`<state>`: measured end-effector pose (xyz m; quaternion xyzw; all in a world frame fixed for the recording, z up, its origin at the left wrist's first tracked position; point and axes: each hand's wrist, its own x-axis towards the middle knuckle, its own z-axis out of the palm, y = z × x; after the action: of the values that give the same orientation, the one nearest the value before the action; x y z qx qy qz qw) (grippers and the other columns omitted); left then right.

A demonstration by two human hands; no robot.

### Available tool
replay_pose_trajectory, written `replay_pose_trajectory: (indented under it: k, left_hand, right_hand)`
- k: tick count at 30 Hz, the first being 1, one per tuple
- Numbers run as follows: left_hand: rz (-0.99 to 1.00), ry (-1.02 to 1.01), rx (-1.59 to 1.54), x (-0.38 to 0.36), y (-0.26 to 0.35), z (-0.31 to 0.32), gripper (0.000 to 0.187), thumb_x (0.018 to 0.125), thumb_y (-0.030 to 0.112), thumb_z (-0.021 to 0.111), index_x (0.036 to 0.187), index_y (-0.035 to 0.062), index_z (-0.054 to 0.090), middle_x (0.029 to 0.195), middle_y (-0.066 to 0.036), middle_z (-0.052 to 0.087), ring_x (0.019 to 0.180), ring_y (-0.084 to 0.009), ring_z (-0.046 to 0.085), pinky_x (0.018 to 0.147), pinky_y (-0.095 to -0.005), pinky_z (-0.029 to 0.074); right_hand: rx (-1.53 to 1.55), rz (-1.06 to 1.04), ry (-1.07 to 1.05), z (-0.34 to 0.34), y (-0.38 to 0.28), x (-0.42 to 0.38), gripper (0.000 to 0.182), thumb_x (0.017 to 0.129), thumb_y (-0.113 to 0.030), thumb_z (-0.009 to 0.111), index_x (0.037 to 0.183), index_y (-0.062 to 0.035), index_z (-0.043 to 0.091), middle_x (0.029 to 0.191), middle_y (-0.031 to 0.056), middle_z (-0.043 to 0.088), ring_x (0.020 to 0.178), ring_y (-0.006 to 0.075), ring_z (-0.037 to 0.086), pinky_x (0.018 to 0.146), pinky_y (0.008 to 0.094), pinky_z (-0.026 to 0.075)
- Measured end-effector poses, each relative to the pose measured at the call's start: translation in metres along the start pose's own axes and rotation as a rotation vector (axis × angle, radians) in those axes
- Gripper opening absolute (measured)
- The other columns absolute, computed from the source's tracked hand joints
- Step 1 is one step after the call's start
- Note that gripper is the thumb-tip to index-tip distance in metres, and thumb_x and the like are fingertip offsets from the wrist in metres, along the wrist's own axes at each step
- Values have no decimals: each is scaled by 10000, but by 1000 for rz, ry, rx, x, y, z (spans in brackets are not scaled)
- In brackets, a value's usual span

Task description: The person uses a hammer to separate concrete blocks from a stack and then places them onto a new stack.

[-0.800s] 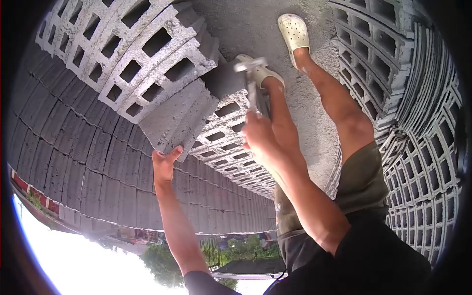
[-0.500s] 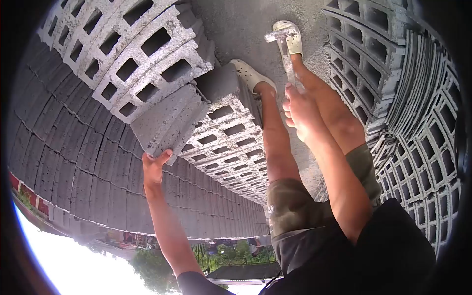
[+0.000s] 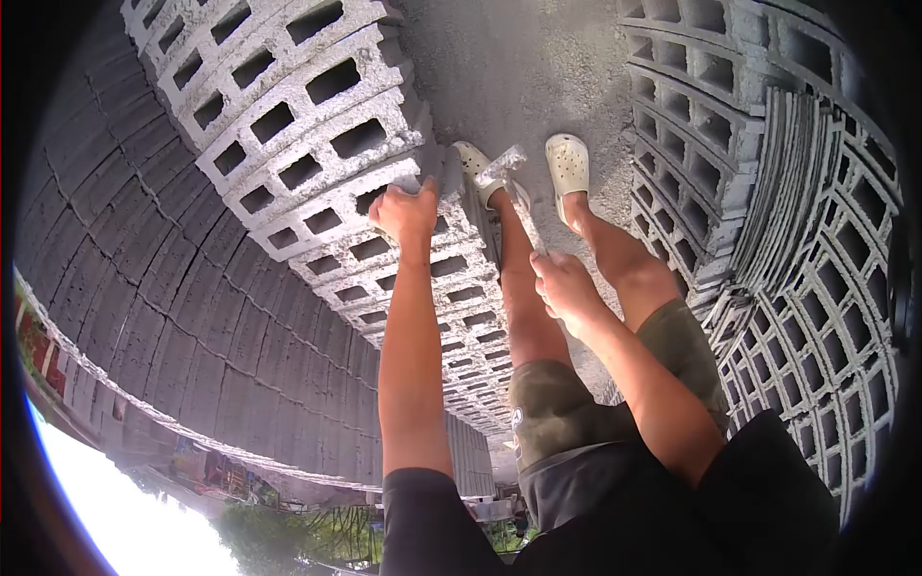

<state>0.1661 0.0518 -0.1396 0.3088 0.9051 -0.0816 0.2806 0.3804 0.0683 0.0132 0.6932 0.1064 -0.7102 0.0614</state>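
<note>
My left hand [image 3: 408,213] is on the near end of a concrete hollow block [image 3: 331,197] in the stacked wall. Its fingers are bent around the block's edge, partly hidden from view. The block lies flush in the row, its openings facing me. In my right hand [image 3: 569,291], closed around the handle, is a cement-crusted hammer [image 3: 521,197]. The hammer's head [image 3: 500,165] points up and away, in front of my left shoe, apart from the blocks.
A long wall of stacked blocks [image 3: 192,278] runs along the left. More hollow blocks [image 3: 711,125] and thin stacked slabs [image 3: 783,192] stand on the right. Between them my feet, in pale clogs [image 3: 568,165], are on a gritty grey floor [image 3: 499,77].
The block in my left hand has gone from tilted outward to flush with the row. My left hand moved right and up. My right hand lowered, bringing the hammer left and down.
</note>
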Motion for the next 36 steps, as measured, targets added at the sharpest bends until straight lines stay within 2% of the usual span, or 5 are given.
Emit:
replay_pose_trajectory:
  k: [10,19,26,29,36]
  left_hand:
    - [156,581,-21,-74,0,10,426,712,323,717,1030,68,593,1213,-100,596,1133,-281,512,978,-485,280]
    - [151,377,-24,-119,-14,46,610,742,524,687,1052,5,600,1162,-164,576,1187,-332,450,1059,-514,214]
    - [-59,188,20,-75,11,70,724,687,615,677,924,-68,648,990,-227,638,1048,-277,582,1107,-402,223]
    - [-155,23,25,-74,17,68,583,672,512,700,827,-49,678,886,-218,666,1000,-280,607,1070,-375,272]
    - [-91,-108,-68,-66,-5,61,550,640,428,739,755,-103,656,771,-260,657,835,-363,630,915,-372,406]
  right_hand:
    - [-386,-298,-40,-109,67,24,588,974,-492,374,658,-13,502,551,55,469,543,180,499,557,355,411]
    - [-693,-616,287,-129,54,-1,373,973,-368,422,914,-16,528,692,192,583,664,413,564,643,444,432]
    - [22,-295,-22,-115,107,46,175,952,-202,487,839,-69,470,645,-1,475,502,86,437,430,232,345]
    - [107,87,-127,-113,99,56,172,951,-180,484,817,-81,442,630,-19,432,494,75,409,421,229,328]
    - [130,-85,8,-113,68,42,239,979,-315,454,887,-94,453,623,-54,365,451,46,314,394,220,271]
